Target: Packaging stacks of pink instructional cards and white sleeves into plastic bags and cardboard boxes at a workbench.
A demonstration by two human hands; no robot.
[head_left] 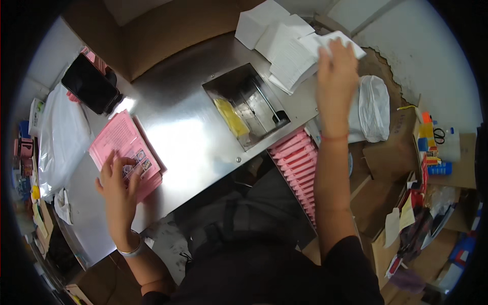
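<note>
A stack of pink printed leaflets (113, 141) lies on the left part of the metal table. My left hand (118, 190) rests its fingertips on the top leaflet, fingers spread and slightly bent. At the far right, my right hand (337, 76) reaches over a pile of folded white papers (291, 57). Its fingers are bent and closed on a white folded paper (351, 44) at the pile's right end; the hand is slightly blurred. Between the hands, a rectangular opening (249, 109) in the tabletop shows a metal rod and a yellow packet (231, 118).
A black phone (90, 84) stands at the far left beside clear plastic bags (63, 137). Pink packets (296, 168) fill a box below the table's front edge. A white bag (373, 109) lies right of my right forearm. Cardboard (168, 38) walls the table's back.
</note>
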